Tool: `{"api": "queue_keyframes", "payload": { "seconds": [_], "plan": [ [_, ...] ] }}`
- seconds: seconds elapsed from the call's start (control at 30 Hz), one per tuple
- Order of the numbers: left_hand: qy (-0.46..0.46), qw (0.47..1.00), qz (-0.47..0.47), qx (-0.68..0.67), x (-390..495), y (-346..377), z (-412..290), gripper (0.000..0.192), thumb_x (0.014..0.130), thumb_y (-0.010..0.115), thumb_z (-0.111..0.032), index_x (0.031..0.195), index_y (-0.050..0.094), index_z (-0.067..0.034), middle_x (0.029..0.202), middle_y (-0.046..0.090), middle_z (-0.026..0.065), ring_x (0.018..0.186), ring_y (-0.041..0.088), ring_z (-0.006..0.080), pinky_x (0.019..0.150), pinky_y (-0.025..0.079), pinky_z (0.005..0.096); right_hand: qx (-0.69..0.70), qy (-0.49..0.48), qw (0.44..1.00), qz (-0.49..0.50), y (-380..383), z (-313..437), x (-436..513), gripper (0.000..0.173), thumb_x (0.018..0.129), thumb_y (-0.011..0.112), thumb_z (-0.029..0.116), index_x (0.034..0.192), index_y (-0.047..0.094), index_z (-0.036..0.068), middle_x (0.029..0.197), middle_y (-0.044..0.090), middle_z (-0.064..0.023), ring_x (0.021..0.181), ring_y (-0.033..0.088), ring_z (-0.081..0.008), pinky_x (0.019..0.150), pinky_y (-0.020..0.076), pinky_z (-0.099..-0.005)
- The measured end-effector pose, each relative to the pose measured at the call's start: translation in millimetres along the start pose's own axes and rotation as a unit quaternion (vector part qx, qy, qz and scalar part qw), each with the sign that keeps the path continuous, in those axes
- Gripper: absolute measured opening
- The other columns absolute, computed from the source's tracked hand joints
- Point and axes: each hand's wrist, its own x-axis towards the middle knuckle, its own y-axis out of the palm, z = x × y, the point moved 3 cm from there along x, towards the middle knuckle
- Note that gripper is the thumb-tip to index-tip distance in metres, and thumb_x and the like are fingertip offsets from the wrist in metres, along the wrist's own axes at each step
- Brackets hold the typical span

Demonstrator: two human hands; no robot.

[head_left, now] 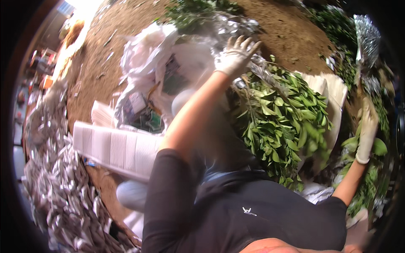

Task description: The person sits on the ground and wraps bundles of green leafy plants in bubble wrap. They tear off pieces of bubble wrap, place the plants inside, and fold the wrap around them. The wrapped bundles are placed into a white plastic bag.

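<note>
My left hand [235, 57], in a pale glove, is spread with its fingers apart. It is over crumpled silver foil [226, 23], and I see nothing in its grasp; contact with the foil is unclear. Just below and to its right lies a bunch of leafy green branches [284, 107], with foil around the stems. At the far right my gloved right hand [367, 129] reaches among stems and broad leaves [379, 147]. Its fingers are close to a brown stem below a foil wrap [367, 41]. Whether they grip anything is hidden.
On the left, an open white plastic bag [148, 47] holds small packets [136, 102]. Beside it lie folded white paper sheets [117, 142]. A large heap of foil-wrapped pieces [66, 189] covers the lower left. More greenery [199, 11] lies on the bare earth floor [284, 38].
</note>
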Motion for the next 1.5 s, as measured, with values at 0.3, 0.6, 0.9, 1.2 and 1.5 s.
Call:
{"api": "queue_keyframes", "payload": {
  "seconds": [0.3, 0.6, 0.9, 1.2, 1.5],
  "plan": [
    [-0.355, 0.919, -0.063, 0.159, -291.0, -260.0, -66.0, 0.050, 0.072, 0.087, -0.012, 0.120, 0.072, -0.012, 0.127, 0.066, 0.0130, 0.126, 0.060, 0.0382, 0.110, 0.044, 0.0525, 0.431, 0.089, 0.678, 0.588, 139.2, 240.2, -133.0, 0.055, 0.108, 0.066, 0.038, 0.140, 0.063, -0.007, 0.101, 0.075, -0.0053, 0.078, 0.063, -0.0048, 0.071, 0.0506, -0.0235],
    [-0.521, 0.844, -0.051, 0.113, -424.0, -280.4, -83.6, 0.041, 0.079, 0.071, -0.001, 0.119, 0.071, -0.009, 0.104, 0.064, 0.0136, 0.094, 0.066, 0.0360, 0.085, 0.054, 0.0435, 0.322, -0.305, 0.649, 0.618, 149.0, 392.0, -178.5, 0.039, 0.095, 0.077, 0.012, 0.131, 0.073, 0.000, 0.117, 0.079, -0.0176, 0.102, 0.078, -0.0312, 0.091, 0.0596, -0.0362],
    [-0.518, 0.847, -0.053, 0.110, -418.8, -313.2, -64.3, 0.024, 0.094, 0.073, -0.010, 0.117, 0.076, -0.012, 0.096, 0.072, 0.0109, 0.080, 0.072, 0.0324, 0.072, 0.057, 0.0382, 0.297, -0.390, 0.665, 0.563, 162.4, 414.9, -172.7, 0.031, 0.094, 0.078, 0.020, 0.122, 0.078, 0.008, 0.097, 0.078, -0.0151, 0.089, 0.077, -0.0313, 0.080, 0.0600, -0.0382],
    [-0.506, 0.856, 0.021, 0.103, -431.3, -336.0, -50.0, 0.035, 0.087, 0.075, -0.007, 0.122, 0.073, -0.009, 0.101, 0.072, 0.0140, 0.087, 0.073, 0.0343, 0.076, 0.059, 0.0434, 0.324, -0.270, 0.634, 0.648, 181.8, 453.6, -150.2, 0.027, 0.095, 0.076, 0.010, 0.119, 0.078, 0.000, 0.105, 0.082, -0.0139, 0.094, 0.079, -0.0207, 0.088, 0.0594, -0.0319],
    [-0.472, 0.877, -0.079, 0.044, -407.3, -324.0, -39.0, 0.039, 0.086, 0.063, 0.014, 0.119, 0.074, -0.003, 0.096, 0.067, 0.0170, 0.079, 0.068, 0.0310, 0.075, 0.055, 0.0386, 0.242, -0.504, 0.763, 0.325, 207.4, 500.9, -202.3, 0.018, 0.097, 0.075, 0.030, 0.108, 0.074, 0.017, 0.079, 0.066, -0.0056, 0.070, 0.071, -0.0231, 0.061, 0.0556, -0.0372]
  ]
}}
